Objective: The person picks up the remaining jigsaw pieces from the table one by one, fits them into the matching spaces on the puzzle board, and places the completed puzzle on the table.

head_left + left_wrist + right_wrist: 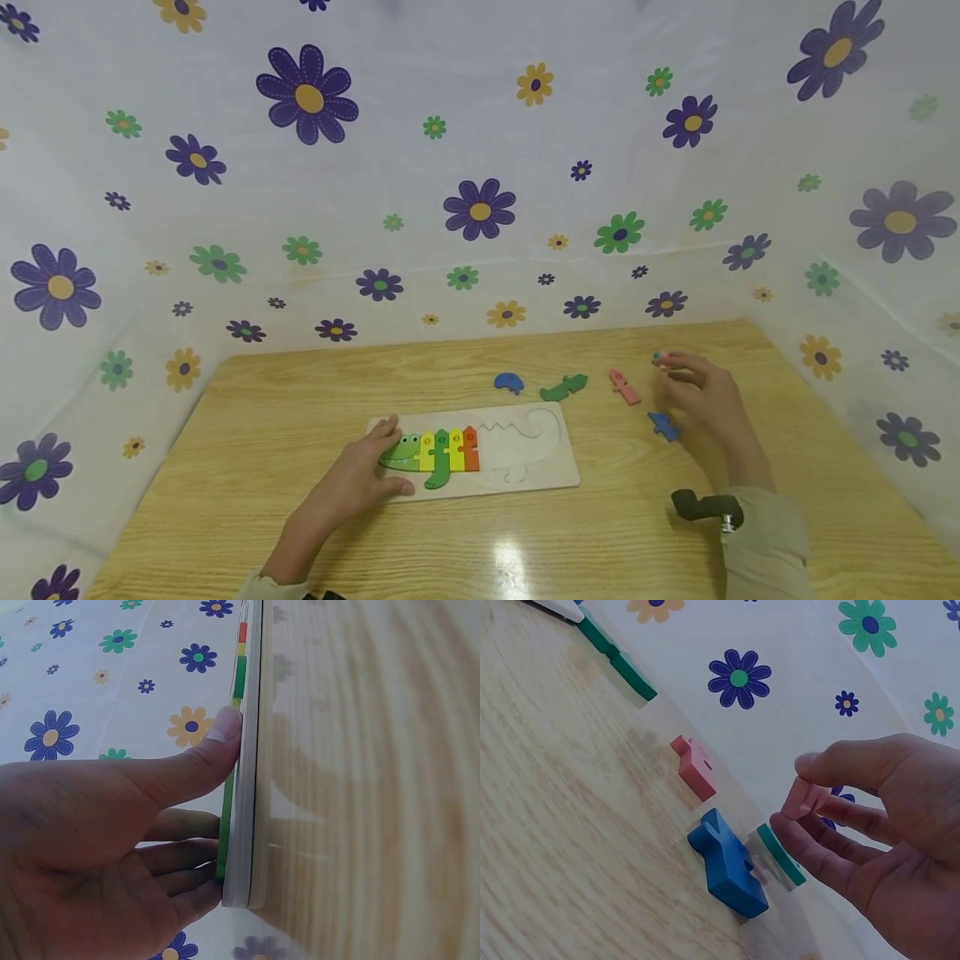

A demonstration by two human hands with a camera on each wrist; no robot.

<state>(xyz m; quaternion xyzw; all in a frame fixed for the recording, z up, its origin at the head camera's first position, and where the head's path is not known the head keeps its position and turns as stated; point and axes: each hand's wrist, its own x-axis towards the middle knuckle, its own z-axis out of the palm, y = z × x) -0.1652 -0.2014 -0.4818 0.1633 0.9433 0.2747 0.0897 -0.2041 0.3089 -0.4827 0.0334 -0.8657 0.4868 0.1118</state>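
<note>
A wooden crocodile puzzle board (566, 458) lies on the table, its left part filled with a green head piece (401, 454) and several yellow, green and orange pieces. Across the board's left end rests my left hand (358, 473), thumb and fingertips touching its top face. Over at the right, my right hand (701, 396) pinches a pink puzzle piece (799, 796) between thumb and fingertips, just above the table. Close to it lie a blue piece (663, 427), another pink piece (624, 387) and a teal piece (781, 855).
Behind the board are a blue curved piece (509, 382) and a green leg-shaped piece (564, 387). The right half of the board is a bare tail-shaped recess. A flower-print sheet (405, 167) stands around the back and sides of the wooden table (247, 433).
</note>
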